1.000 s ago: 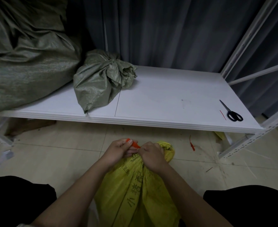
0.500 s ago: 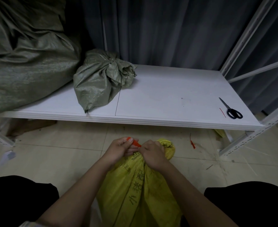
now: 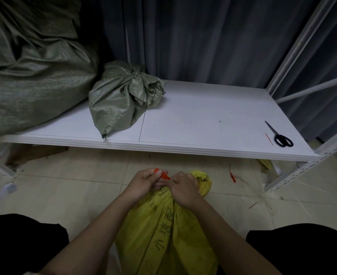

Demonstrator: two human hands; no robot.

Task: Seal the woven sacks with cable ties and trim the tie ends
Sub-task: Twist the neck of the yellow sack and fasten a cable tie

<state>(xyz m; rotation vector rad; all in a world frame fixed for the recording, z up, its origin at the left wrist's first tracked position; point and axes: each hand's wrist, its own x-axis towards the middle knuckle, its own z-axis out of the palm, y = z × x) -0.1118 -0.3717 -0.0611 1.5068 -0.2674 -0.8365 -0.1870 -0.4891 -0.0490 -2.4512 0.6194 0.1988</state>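
Observation:
A yellow woven sack (image 3: 169, 231) with printed characters stands on the floor between my knees, its neck bunched at the top. My left hand (image 3: 145, 182) pinches the orange cable tie (image 3: 164, 175) at the neck. My right hand (image 3: 182, 188) grips the gathered neck just right of it, fingers curled. Most of the tie is hidden by my fingers. Black-handled scissors (image 3: 280, 136) lie on the right end of the white shelf (image 3: 203, 124), beside a thin red tie offcut (image 3: 268, 138).
A tied green sack (image 3: 122, 98) lies on the shelf's left part, against a much larger green sack (image 3: 31, 66). Red tie scraps (image 3: 232, 174) and white strands litter the tiled floor. A white rack upright (image 3: 300, 169) stands at the right; dark curtains hang behind.
My hands and the sack's neck have stayed nearly in place; only the view shifted slightly. The grip on the tie looks the same.

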